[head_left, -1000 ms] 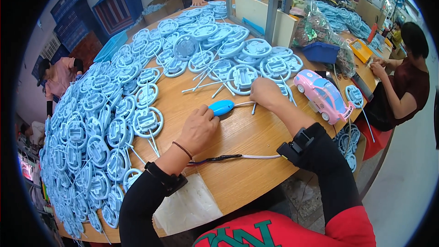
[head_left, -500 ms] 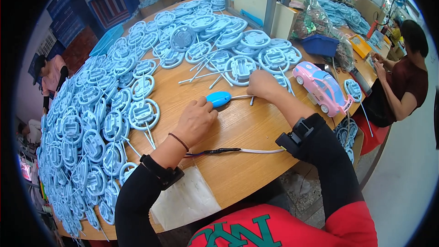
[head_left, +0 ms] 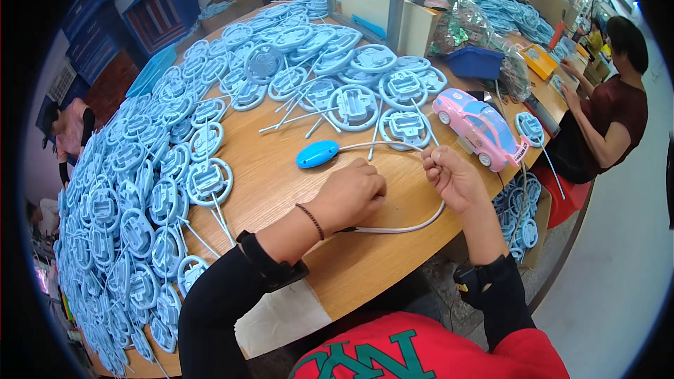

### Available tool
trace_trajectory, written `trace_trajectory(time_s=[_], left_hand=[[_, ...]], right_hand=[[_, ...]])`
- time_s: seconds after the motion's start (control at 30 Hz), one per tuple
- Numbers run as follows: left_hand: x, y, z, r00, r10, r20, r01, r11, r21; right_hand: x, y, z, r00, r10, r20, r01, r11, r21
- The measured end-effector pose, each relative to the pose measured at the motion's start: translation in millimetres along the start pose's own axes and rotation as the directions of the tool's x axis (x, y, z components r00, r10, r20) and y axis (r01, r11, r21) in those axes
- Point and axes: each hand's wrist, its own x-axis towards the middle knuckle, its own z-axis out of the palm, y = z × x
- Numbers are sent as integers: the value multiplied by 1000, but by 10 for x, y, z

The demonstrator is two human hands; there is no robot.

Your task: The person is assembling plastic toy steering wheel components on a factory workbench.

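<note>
On the left we saw a heap of light-blue toy steering wheels (head_left: 105, 196) spread over the wooden table (head_left: 270, 161), thin stems poking out among them. To its right lay the blue oval casing (head_left: 317, 154), on bare wood, to the far left of our left hand (head_left: 349, 196) and clear of its fingers. The casing was smooth, glossy and bright blue, rounded at both ends, with a pale cord (head_left: 372, 143) leaving its right end. Our left hand was near the tabletop, back upward, fingers loosely curled; we could not tell whether they had hold of anything. Farther right, the thumb and fingers of our right hand (head_left: 449, 175) were closed, pinching the cord well apart from the casing. A white cable (head_left: 404, 230) curved from below that hand back toward our left wrist. Right of it stood a pink toy car (head_left: 481, 130) with blue windows, and beyond that a seated co-worker (head_left: 609, 112).
</note>
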Motion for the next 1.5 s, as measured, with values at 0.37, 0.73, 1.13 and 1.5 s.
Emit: trace_trajectory(time_s=[0.37,0.73,1.13,1.5], left_hand=[[99,91,228,987,105,118,-100,994,-47],[211,196,148,995,99,-8,-96,980,173],[366,651,-315,924,257,-284,-211,960,184],[-167,870,-57,961,276,10,-274,959,-72]], right_hand=[[-263,125,-196,1000,3,13,-5,989,149],[-338,302,51,998,53,-35,-41,961,275],[-525,173,131,995,70,72,-93,909,405],[-668,-1352,-731,828,-514,-225,561,769,306]])
